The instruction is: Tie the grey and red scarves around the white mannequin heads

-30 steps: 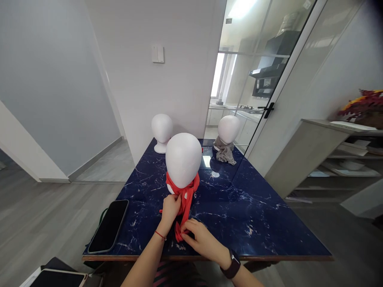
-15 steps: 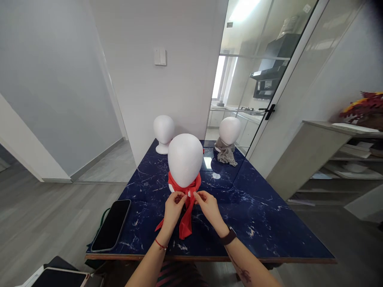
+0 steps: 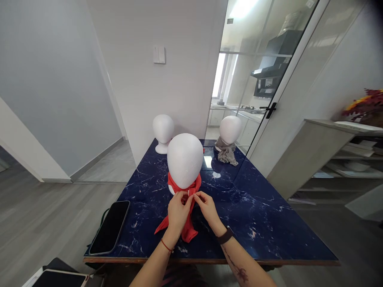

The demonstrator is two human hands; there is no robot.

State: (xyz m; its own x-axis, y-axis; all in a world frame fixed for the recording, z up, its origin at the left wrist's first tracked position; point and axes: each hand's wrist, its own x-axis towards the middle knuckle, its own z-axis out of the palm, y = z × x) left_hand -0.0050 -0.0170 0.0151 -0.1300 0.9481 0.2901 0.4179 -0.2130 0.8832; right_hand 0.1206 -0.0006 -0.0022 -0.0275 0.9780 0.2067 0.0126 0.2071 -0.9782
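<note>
A white foam mannequin head (image 3: 184,159) stands upright on the table in front of me, a red scarf (image 3: 188,231) wrapped around its neck. Two loose ends of the scarf hang down onto the tabletop. My left hand (image 3: 177,209) pinches the red cloth at the front, just under the chin. Close beside it, my right hand (image 3: 207,205) pinches the cloth from the right, its fingertips nearly touching the left ones. The fingers partly hide the scarf where the ends cross.
The dark blue marbled table (image 3: 257,223) holds a bare foam head (image 3: 163,129) at back left. At back right stands another foam head (image 3: 230,129) with a grey scarf (image 3: 226,153). A black phone (image 3: 110,227) lies on the left edge. A glass door (image 3: 239,79) is behind.
My left hand has shifted right across the front of the scarf, closer to my right hand. The hanging end of the scarf has swung slightly right.
</note>
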